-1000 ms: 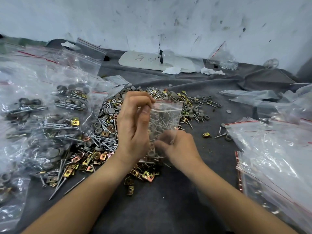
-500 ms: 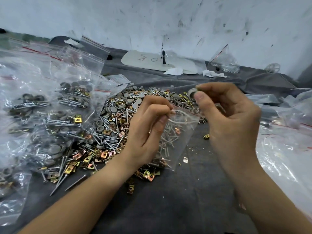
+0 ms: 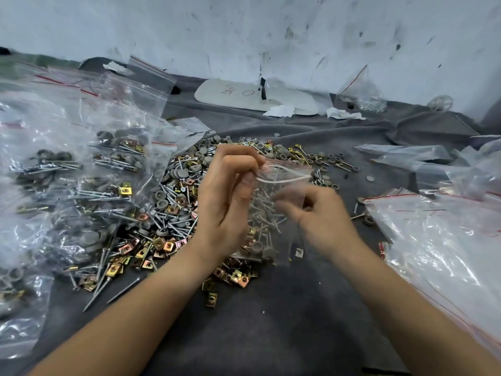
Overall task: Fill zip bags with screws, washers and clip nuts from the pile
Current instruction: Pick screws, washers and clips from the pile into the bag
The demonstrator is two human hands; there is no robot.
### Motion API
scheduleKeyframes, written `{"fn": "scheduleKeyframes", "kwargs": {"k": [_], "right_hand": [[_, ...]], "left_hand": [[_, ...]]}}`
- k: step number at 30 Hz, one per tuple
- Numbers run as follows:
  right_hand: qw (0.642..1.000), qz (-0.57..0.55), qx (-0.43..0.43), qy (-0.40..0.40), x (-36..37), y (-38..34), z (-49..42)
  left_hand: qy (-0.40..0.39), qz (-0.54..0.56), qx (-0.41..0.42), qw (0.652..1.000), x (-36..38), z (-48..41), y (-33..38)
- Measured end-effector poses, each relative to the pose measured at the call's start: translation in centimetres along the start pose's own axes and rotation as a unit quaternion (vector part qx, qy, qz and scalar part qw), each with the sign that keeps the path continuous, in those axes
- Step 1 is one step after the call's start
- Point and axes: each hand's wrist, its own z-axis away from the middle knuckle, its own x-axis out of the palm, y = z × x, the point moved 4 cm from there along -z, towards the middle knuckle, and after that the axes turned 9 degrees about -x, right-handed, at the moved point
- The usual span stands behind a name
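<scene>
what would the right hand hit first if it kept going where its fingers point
Probably the bag, pinched at its rim by the left hand; the right hand points its fingers left at it. Motion blur hides whether they touch it.

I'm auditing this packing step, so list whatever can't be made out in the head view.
All from the head view:
1. Right hand: motion-blurred; whether its grip holds a part cannot be told.
2. Zip bag: left side hidden behind the left hand pinching its mouth; contents cannot be counted.
3. Filled bags: cut off by the left edge; glare masks their contents.
4. White panel by the wall: red writing too small to read.
</scene>
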Motion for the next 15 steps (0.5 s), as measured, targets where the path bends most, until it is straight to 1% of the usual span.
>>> {"fn": "scheduleKeyframes", "kwargs": {"k": [2, 5, 10, 15], "right_hand": [[0.998, 0.007, -0.026, -0.048, 1.4, 0.2, 0.0], [0.994, 0.007, -0.036, -0.104, 3.7, 0.3, 0.0], [0.982, 0.121, -0.101, -0.103, 5.1, 0.6, -0.4], [0.958, 0.192, -0.177, -0.121, 5.3, -0.1, 0.0]], "left_hand": [[0.003, -0.002, -0.001, 1.000, 0.1, 0.0, -0.1], [0.007, -0.005, 0.000, 1.000, 0.0, -0.1, -0.1], [0.015, -0.009, 0.000, 1.000, -0.2, -0.1, -0.3], [0.017, -0.002, -0.007, 1.000, -0.2, 0.0, -0.3]]}}
